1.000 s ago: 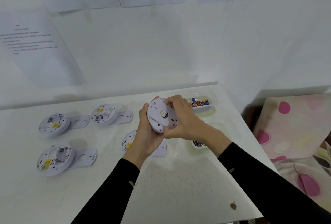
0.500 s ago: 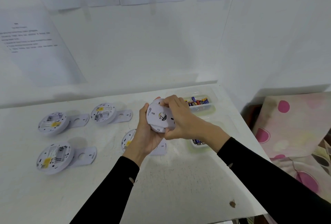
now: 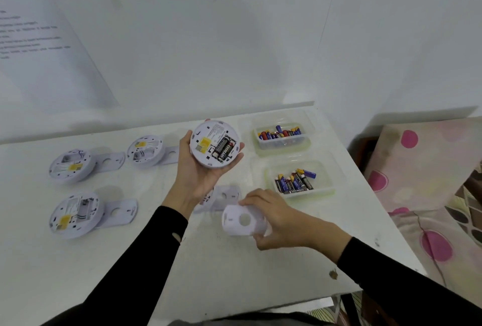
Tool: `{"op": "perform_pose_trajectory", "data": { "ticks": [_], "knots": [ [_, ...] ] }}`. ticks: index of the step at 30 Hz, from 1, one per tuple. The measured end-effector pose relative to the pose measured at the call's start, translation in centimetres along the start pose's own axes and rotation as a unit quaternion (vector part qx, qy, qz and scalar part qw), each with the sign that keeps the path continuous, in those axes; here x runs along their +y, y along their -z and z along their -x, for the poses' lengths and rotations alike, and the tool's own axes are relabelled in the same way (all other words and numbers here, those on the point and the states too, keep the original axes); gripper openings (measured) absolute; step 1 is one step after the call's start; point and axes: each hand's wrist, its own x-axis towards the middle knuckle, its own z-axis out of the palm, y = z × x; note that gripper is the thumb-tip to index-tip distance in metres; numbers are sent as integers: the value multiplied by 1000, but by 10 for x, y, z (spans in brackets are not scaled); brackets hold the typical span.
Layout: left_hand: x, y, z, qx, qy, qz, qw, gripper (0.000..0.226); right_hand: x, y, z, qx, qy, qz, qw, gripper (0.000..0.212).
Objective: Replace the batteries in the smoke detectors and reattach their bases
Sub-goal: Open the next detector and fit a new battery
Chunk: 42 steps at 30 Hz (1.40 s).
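Now: left hand [image 3: 198,177] clasps smoke detector [image 3: 206,143], open back up, batteries [image 3: 223,148] slanting away-right; right hand [image 3: 284,221] pinches base [image 3: 236,221] below-right of that grip, hole facing camera.

A white table [image 3: 234,278] stands against white walls [image 3: 221,46]. Printed sheets [image 3: 41,59] are taped to the wall behind the table; pink-dotted cloth [image 3: 422,169] lies to its right.

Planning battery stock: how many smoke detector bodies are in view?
4: a detector in the left hand, two back left, one front left. Another may hide behind the left wrist.
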Motion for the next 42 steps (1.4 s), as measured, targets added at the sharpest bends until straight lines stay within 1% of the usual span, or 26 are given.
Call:
{"op": "perform_pose_trajectory", "data": {
  "ticks": [4, 7, 9, 10, 11, 12, 13, 14, 15, 16, 18, 26, 31, 35, 37, 41, 42],
  "knots": [
    [-6, -9, 5, -8, 24, -31, 999, 54, 16, -17, 5, -29, -29, 13, 999, 72],
    [-11, -11, 11, -19, 35, -31, 999, 55, 22, -23, 9, -28, -15, 10, 999, 71],
    [-13, -10, 13, -24, 41, -29, 998, 55, 19, -17, 11, -9, -2, -29, 1000, 63],
    [-13, -10, 14, -26, 43, -30, 998, 55, 15, -10, 11, 31, 8, -59, 998, 52],
    [-14, -10, 15, -27, 41, -32, 998, 55, 8, -1, 10, 98, 18, -89, 991, 39],
    [-15, -10, 15, -27, 39, -34, 998, 55, 0, 8, 7, 180, 21, -118, 976, 27],
    [-16, -10, 16, -29, 35, -38, 998, 54, -8, 18, 4, 259, 17, -146, 955, 19],
    [-17, -11, 16, -33, 31, -41, 998, 52, -14, 26, -1, 323, 9, -165, 932, 16],
    [-18, -13, 16, -36, 25, -44, 998, 50, -19, 33, -7, 366, 1, -172, 915, 14],
    [-19, -15, 16, -36, 21, -45, 998, 48, -21, 38, -13, 388, -7, -169, 906, 12],
    [-22, -18, 15, -35, 19, -44, 998, 46, -23, 45, -25, 397, -29, -152, 905, 9],
    [-29, -25, 11, -12, -6, -60, 998, 43, -11, 47, -49, 374, -104, -125, 913, 11],
    [-33, -31, 8, -2, -19, -71, 997, 45, -16, 55, -55, 358, -168, -156, 905, 16],
    [-38, -34, 5, 1, -23, -83, 996, 48, -20, 59, -55, 346, -201, -217, 890, 10],
    [-40, -34, 4, 4, -18, -79, 997, 50, -23, 63, -51, 353, -199, -247, 880, 11],
    [-43, -31, -1, 8, -12, -63, 998, 51, -24, 64, -43, 340, -171, -237, 894, 17],
    [-43, -30, -2, 10, -13, -58, 998, 51, -22, 65, -42, 347, -174, -248, 888, 16]
  ]
}}
